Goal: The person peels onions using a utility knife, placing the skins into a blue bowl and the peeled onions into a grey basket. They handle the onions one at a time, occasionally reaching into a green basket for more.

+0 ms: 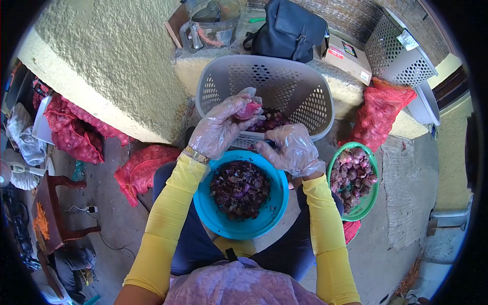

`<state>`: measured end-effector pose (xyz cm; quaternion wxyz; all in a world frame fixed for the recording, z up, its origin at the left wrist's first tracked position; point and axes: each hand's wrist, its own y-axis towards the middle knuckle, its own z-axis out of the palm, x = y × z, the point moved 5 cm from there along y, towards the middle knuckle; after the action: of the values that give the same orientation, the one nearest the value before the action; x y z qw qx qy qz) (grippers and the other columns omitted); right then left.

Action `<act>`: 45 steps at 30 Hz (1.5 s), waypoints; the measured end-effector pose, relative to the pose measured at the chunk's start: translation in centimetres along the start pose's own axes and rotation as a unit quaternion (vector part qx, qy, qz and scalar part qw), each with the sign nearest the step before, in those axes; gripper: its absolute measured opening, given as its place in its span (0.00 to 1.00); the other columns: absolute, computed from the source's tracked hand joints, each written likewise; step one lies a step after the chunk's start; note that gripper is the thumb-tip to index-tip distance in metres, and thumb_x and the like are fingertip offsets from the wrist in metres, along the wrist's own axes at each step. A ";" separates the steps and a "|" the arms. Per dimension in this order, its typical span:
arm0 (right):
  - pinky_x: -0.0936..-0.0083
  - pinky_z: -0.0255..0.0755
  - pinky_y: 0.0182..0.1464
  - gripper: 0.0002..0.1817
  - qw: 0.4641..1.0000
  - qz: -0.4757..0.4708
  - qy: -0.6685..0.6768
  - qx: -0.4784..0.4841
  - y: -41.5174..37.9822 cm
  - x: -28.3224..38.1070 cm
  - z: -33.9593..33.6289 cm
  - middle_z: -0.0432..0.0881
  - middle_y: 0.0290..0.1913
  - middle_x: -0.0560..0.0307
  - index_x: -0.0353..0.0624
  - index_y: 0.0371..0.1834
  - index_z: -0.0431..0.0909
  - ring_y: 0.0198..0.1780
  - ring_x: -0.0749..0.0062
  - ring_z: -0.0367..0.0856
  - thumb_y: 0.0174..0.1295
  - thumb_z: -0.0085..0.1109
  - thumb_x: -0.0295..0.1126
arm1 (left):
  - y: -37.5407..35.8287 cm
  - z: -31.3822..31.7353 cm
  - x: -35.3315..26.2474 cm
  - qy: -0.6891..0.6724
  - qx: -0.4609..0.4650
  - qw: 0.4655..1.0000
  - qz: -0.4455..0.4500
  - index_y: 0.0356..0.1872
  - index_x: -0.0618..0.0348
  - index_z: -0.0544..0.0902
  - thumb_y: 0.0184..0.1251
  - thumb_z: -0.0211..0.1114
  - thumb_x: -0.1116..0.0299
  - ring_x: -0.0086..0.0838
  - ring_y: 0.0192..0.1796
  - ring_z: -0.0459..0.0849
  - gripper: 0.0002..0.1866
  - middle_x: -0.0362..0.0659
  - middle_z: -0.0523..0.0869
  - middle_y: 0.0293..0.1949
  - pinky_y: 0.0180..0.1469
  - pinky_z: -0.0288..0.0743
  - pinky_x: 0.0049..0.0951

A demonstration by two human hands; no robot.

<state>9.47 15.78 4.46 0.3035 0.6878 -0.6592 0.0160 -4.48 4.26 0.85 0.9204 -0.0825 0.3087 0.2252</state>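
Note:
My left hand (221, 124), in a clear plastic glove, is closed around a pinkish-purple onion (249, 110) above the near rim of a grey perforated basket (264, 66). My right hand (292, 150), gloved the same way, is closed with its fingers curled at the basket's near edge. A small dark object (273, 144) shows at those fingers; its kind is mostly hidden. Purple onions (274, 121) lie in the bottom of the basket. Below both hands, a blue basin (277, 203) between my legs holds a heap of dark purple onion skins (240, 190).
A green basket (375, 195) of unpeeled onions stands at right, near a red mesh sack (378, 114). More red sacks (147, 170) lie at left by a wooden stool (53, 208). A black bag (290, 30) and a carton (348, 57) sit on the ledge behind.

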 end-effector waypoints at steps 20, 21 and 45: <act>0.64 0.74 0.35 0.23 0.983 0.133 0.081 -0.100 0.3 -0.8 -1.6 0.83 0.26 0.50 0.40 0.37 0.87 0.28 0.57 0.82 0.54 0.82 0.48 | -0.3 1.5 1.1 0.048 0.080 0.992 -0.081 0.71 0.66 0.69 0.77 0.66 0.72 0.38 0.69 0.80 0.27 0.51 0.78 0.68 0.70 0.79 0.37; 0.63 0.74 0.35 0.21 0.985 0.119 0.072 -0.099 0.3 -0.6 -1.6 0.82 0.25 0.49 0.40 0.37 0.87 0.28 0.57 0.82 0.56 0.81 0.47 | -0.3 1.4 1.2 0.041 0.078 0.993 -0.080 0.71 0.66 0.70 0.77 0.67 0.72 0.37 0.69 0.80 0.26 0.51 0.78 0.68 0.70 0.78 0.37; 0.58 0.76 0.33 0.30 0.997 0.008 -0.017 0.077 0.5 0.9 0.4 0.82 0.23 0.45 0.40 0.28 0.86 0.28 0.45 0.85 0.57 0.74 0.61 | 0.3 -0.4 2.0 -0.046 0.007 0.998 -0.030 0.74 0.62 0.72 0.84 0.60 0.58 0.40 0.68 0.80 0.26 0.54 0.79 0.66 0.73 0.77 0.45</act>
<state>8.92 14.85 4.70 0.2382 0.7041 -0.6664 0.0580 -3.39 5.12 -0.73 0.9404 -0.0752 0.2652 0.1990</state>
